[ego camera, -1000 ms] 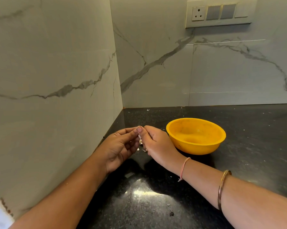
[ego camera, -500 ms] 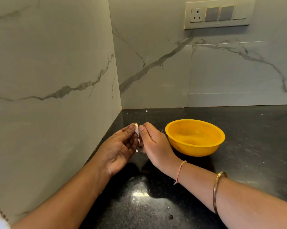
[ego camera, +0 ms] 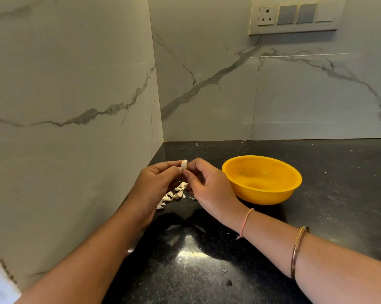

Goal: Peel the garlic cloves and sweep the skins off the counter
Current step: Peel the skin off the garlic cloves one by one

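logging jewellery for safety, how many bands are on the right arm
2: a pink thread at the wrist and a metal bangle further up the forearm; none looks hidden.

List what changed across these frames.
The left hand and right hand have drawn slightly apart, baring the garlic clove pinched between their fingertips; a heap of skins now shows below them. The yellow bowl and counter stay as they were.

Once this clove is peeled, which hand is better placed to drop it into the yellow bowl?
Probably the right hand: it lies between the garlic clove and the yellow bowl, fingertips pinching at the clove. The left hand holds it farther from the bowl.
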A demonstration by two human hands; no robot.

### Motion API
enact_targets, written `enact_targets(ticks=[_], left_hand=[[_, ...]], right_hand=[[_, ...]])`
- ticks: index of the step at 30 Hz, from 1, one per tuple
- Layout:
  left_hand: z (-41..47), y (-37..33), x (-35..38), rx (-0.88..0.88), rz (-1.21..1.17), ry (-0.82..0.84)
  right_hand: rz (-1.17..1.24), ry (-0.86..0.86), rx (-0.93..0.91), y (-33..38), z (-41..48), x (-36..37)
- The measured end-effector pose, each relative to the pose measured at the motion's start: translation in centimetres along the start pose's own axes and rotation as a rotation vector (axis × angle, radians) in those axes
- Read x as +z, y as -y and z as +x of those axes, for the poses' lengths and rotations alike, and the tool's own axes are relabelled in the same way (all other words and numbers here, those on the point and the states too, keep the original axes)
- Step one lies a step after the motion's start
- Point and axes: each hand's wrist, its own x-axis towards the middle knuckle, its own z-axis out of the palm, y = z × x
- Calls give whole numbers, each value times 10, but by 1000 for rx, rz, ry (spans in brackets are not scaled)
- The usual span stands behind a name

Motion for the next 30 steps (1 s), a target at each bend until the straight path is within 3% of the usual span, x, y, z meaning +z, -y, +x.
enact_targets(ticks=[6,11,22,30], left_hand=[[2,-1,-3,43,90,-26],[2,0,-5,29,78,9],[1,-1,-5,77,110,9],[1,-2,-3,65,164,12]], right_hand=[[-183,60,-135,1,-3,-2],[-177,107,-140,2,-2,-5],[-47,194,12,6,-3,-5],[-95,172,-9,8,-5,-1]])
